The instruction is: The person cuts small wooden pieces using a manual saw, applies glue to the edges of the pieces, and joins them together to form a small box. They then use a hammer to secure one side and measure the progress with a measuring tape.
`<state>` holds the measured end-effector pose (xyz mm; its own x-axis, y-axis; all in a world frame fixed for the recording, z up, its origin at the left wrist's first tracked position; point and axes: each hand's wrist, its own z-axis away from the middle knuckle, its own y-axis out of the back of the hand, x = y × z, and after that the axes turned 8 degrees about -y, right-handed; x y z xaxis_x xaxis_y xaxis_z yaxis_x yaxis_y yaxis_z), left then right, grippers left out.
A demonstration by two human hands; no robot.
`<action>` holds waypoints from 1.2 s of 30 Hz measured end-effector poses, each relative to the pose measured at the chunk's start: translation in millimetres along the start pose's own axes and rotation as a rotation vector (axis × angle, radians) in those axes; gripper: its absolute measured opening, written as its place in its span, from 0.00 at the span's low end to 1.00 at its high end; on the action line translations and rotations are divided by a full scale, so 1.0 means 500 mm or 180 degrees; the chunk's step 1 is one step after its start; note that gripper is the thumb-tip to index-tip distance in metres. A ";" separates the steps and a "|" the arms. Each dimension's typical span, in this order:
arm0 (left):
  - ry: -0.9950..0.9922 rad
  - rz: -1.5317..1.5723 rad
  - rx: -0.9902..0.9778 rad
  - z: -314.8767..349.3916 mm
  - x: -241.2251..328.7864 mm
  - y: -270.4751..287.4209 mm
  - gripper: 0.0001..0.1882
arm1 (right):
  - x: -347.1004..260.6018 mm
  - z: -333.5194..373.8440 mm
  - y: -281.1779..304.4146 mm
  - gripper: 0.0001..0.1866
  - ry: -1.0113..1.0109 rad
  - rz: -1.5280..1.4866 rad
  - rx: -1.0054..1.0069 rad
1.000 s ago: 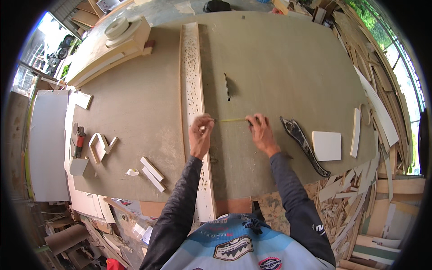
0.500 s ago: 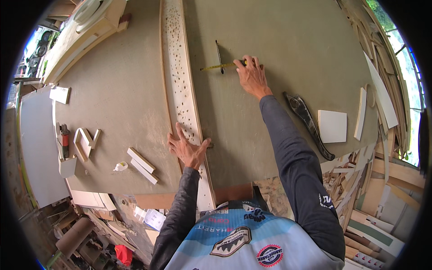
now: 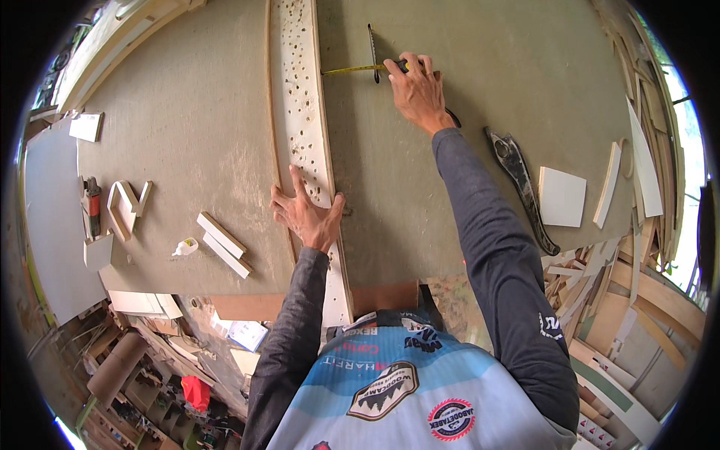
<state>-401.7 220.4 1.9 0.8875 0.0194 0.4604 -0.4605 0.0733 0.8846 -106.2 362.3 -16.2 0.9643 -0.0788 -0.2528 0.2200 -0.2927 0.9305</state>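
Observation:
A long whitish board (image 3: 302,124) with many small holes runs away from me across the worktable (image 3: 420,225). My left hand (image 3: 309,214) lies on its near part, fingers spread, thumb over the right edge and fingertips toward the left edge. Farther off, my right hand (image 3: 415,88) is closed around a tape measure (image 3: 406,66), mostly hidden by the fingers. Its yellow blade (image 3: 349,70) stretches left, the end at the board's right edge. The blade crosses a thin dark jagged strip (image 3: 373,49). Something black and curved (image 3: 453,118) shows beside my right wrist.
Right of my right arm lie a black-handled tool (image 3: 519,184), a white square panel (image 3: 562,196) and a narrow strip (image 3: 607,184). On the left are two short white-edged pieces (image 3: 223,244), a small white bottle (image 3: 184,247), an angled wooden frame (image 3: 126,210) and a red-and-black tool (image 3: 92,206).
My right hand has shifted left with the tape measure; the blade's end, earlier short of the perforated board, now meets its edge. The left hand stays on the board. The whole view has shifted.

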 end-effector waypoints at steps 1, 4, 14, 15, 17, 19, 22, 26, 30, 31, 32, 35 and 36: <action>-0.0006 0.0006 -0.0001 0.000 0.000 0.000 0.65 | -0.001 -0.001 -0.001 0.16 0.0010 0.0027 0.0015; 0.0000 0.0009 -0.0007 -0.001 0.000 -0.002 0.64 | 0.001 -0.001 -0.003 0.15 0.0011 0.0041 0.0035; 0.0186 0.0042 -0.0126 -0.006 0.018 0.006 0.63 | 0.009 0.001 -0.005 0.16 0.0031 0.0031 0.0057; 0.0196 0.0047 -0.0132 -0.007 0.020 0.006 0.63 | 0.011 0.002 -0.005 0.16 0.0018 0.0034 0.0049; 0.0220 0.0001 -0.0101 -0.008 0.018 0.003 0.63 | 0.008 0.000 -0.002 0.16 0.0011 0.0031 0.0020; 0.0243 -0.0031 -0.0093 -0.009 0.017 0.000 0.63 | 0.007 -0.003 0.000 0.16 0.0007 0.0030 -0.0021; 0.0271 -0.0040 -0.0109 -0.011 0.019 -0.001 0.62 | 0.012 -0.003 0.001 0.16 0.0039 0.0033 0.0030; 0.0280 0.0011 -0.0100 -0.012 0.021 0.001 0.62 | 0.012 -0.003 0.002 0.14 0.0031 0.0004 0.0006; 0.0223 0.0041 -0.0011 -0.012 0.014 -0.007 0.61 | 0.008 -0.007 0.007 0.14 0.0036 -0.0011 -0.0030; 0.0215 0.0049 -0.0010 -0.013 0.013 -0.008 0.61 | 0.009 -0.008 0.008 0.14 0.0036 -0.0007 -0.0050; 0.0208 0.0057 -0.0010 -0.013 0.013 -0.008 0.61 | 0.010 -0.008 0.008 0.14 0.0035 -0.0013 -0.0060; 0.0226 0.0072 0.0002 -0.012 0.018 -0.008 0.61 | 0.013 -0.009 0.009 0.14 0.0034 -0.0014 -0.0098; 0.0240 0.0076 0.0007 -0.012 0.020 -0.007 0.61 | 0.012 -0.009 0.008 0.14 0.0032 -0.0005 -0.0113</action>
<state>-391.3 226.4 2.8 0.8749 0.0962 0.4746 -0.4815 0.0696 0.8737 -98.7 364.7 -12.7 0.9653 -0.0687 -0.2519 0.2266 -0.2587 0.9390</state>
